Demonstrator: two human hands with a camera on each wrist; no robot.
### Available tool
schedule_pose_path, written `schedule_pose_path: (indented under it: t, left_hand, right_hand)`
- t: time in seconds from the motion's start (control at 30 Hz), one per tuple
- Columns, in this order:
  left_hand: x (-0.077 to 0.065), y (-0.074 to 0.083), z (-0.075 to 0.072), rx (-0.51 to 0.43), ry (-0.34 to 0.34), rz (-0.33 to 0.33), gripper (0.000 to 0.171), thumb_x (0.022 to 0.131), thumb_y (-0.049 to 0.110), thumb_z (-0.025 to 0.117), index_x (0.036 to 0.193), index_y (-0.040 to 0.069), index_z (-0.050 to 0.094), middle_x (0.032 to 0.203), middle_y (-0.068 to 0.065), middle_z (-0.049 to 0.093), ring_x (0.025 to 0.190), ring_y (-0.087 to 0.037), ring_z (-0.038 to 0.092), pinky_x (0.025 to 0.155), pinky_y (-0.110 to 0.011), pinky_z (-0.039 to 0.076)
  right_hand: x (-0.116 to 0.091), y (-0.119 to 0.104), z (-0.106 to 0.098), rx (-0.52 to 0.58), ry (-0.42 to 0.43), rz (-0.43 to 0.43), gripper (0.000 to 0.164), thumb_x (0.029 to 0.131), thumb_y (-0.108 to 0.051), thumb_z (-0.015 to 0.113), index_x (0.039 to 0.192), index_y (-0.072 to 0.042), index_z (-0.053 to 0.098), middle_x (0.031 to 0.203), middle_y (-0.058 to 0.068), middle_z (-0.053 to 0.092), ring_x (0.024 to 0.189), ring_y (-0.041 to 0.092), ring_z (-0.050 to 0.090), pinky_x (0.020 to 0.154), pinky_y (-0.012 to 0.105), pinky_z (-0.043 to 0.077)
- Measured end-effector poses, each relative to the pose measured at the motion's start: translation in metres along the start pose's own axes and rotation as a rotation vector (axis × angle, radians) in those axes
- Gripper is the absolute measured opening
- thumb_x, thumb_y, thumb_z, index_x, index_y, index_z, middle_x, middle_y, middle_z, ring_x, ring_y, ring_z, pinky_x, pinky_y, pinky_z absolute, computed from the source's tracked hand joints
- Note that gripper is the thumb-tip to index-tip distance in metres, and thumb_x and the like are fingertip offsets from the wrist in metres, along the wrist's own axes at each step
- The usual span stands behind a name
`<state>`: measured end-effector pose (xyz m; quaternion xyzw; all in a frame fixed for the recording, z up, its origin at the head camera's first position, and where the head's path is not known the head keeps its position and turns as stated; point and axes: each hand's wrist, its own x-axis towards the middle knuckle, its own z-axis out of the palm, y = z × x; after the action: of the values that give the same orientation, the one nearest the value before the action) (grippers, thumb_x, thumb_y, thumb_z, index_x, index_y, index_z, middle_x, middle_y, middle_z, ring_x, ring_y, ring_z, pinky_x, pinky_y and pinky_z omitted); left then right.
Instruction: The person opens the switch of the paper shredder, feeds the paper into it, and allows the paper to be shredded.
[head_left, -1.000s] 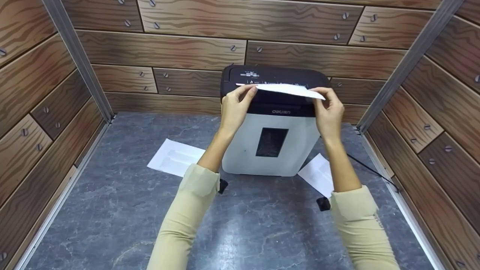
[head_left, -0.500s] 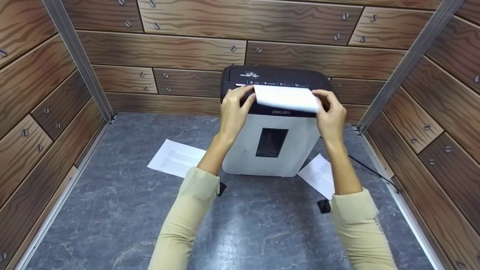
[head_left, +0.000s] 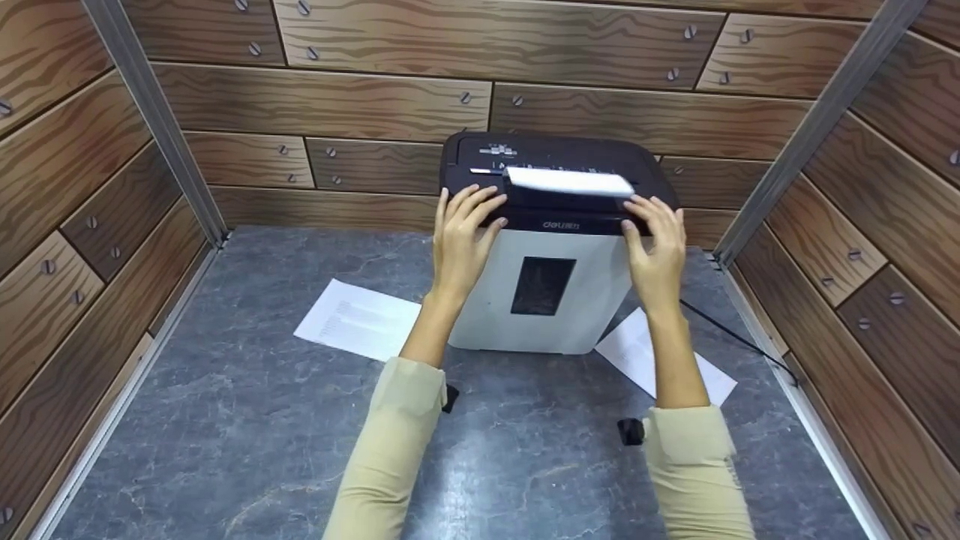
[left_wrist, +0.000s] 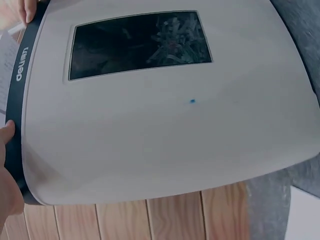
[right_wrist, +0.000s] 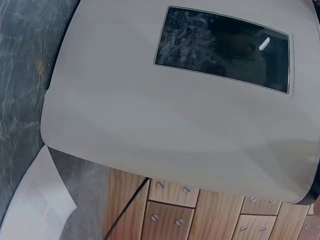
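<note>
A paper shredder (head_left: 480,300) with a black top and pale body stands against the back wall. A white sheet of paper (head_left: 570,181) stands partly out of its slot, leaning toward the front. My left hand (head_left: 461,244) rests at the left of the top front edge, fingers over the lid and thumb at the black band. My right hand (head_left: 657,251) rests likewise at the right end. Neither hand holds the sheet. In the right wrist view, paper shreds (right_wrist: 182,42) show behind the dark window.
One printed sheet (head_left: 360,319) lies on the grey marbled surface at left; another sheet (head_left: 630,352) lies at right, partly under my right forearm. A black cord (head_left: 735,334) runs from behind the shredder to the right. Wood-patterned panels (head_left: 322,105) enclose the back and sides.
Both hands have let go of the sheet and come down onto the shredder's front edge. The sheet first tipped toward the front and now shows less of itself above the slot.
</note>
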<state>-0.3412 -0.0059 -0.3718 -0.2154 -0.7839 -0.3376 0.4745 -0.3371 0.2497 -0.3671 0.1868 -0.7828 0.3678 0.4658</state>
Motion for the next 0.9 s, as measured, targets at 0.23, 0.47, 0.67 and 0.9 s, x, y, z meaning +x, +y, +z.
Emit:
schedule_pose_path:
  t: [0.23,0.47,0.67,0.9]
  left_hand:
    - [-0.0033,-0.0028,0.0009,-0.038,0.038,0.015,0.026,0.082,0.021,0.068,0.107,0.01,0.069,0.113,-0.001,0.063,0.116,-0.017,0.047,0.109,-0.04,0.015]
    - [-0.0009,-0.0028,-0.0008,-0.058,0.055,0.014,0.026,0.081,0.018,0.069,0.106,0.01,0.069,0.112,-0.002,0.063,0.115,-0.018,0.047,0.109,-0.042,0.016]
    - [0.0004,-0.0019,0.002,-0.061,0.048,0.016,0.027,0.082,0.019,0.068,0.107,0.01,0.069,0.113,-0.001,0.063,0.116,-0.017,0.047,0.109,-0.041,0.015]
    - [-0.0021,-0.001,0.0027,-0.06,0.03,-0.002,0.028,0.082,0.019,0.069,0.108,0.01,0.069,0.114,-0.001,0.062,0.117,-0.017,0.046,0.11,-0.039,0.013]
  right_hand:
    - [-0.006,0.0008,0.0028,0.048,0.025,0.018,0.021,0.085,0.001,0.062,0.106,-0.001,0.066,0.115,0.008,0.061,0.119,0.024,0.044,0.11,0.035,0.009]
    - [-0.0032,0.0008,0.0041,0.042,0.022,0.006,0.022,0.085,0.001,0.061,0.107,-0.001,0.066,0.115,0.008,0.061,0.119,0.022,0.044,0.11,0.034,0.01]
    - [-0.0022,0.0028,0.0034,0.05,0.048,0.008,0.021,0.084,0.002,0.062,0.105,-0.001,0.067,0.113,0.008,0.062,0.118,0.023,0.045,0.11,0.035,0.011]
    - [-0.004,0.0027,0.002,0.043,0.041,0.015,0.021,0.085,0.002,0.062,0.105,-0.001,0.066,0.114,0.007,0.062,0.119,0.022,0.044,0.11,0.035,0.011]
